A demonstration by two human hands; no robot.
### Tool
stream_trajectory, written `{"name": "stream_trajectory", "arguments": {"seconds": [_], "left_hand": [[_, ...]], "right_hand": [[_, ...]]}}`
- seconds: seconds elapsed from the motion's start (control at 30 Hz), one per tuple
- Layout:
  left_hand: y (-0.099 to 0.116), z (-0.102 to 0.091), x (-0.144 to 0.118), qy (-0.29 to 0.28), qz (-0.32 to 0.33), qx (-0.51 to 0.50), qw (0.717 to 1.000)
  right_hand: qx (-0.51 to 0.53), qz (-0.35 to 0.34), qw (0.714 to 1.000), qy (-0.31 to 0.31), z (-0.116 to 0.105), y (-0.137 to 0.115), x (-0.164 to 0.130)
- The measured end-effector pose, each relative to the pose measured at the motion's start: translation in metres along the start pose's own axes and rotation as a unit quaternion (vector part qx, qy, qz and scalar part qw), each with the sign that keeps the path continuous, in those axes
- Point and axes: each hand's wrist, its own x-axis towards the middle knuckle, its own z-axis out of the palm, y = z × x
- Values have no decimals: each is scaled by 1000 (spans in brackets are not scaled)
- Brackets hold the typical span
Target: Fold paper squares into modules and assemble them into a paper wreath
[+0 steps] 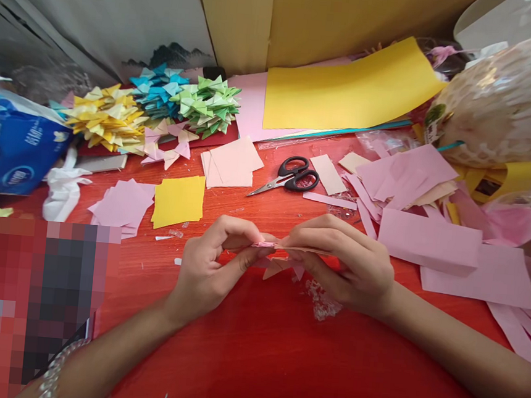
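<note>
My left hand (216, 263) pinches the left end of a folded pink paper piece (266, 245) between thumb and fingers. From the other side, my right hand (350, 265) grips the same folded paper, its fingers lying along the thin edge. Pointed pink and peach folds (280, 267) show below the fingertips; my fingers hide much of the piece. Just beyond my hands lie a stack of yellow paper squares (179, 201), black-handled scissors (290, 177) and a stack of peach squares (231, 164). Pink squares (123, 205) are stacked further left.
Yellow (108, 117), blue (159, 87) and green (208, 104) folded-paper clusters stand at the back left. A large yellow sheet (344, 88) lies behind. Pink offcuts (429, 238) spread over the right side. A blue tissue pack (19, 146) stands far left; the lower left is pixelated.
</note>
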Motion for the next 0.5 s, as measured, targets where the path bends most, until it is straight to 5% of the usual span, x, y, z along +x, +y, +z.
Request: {"name": "stream_trajectory", "arguments": {"seconds": [0.5], "left_hand": [[0,0,-1,13,3,14,1000]], "right_hand": [[-8,6,1000,2,2,1,-1]]}}
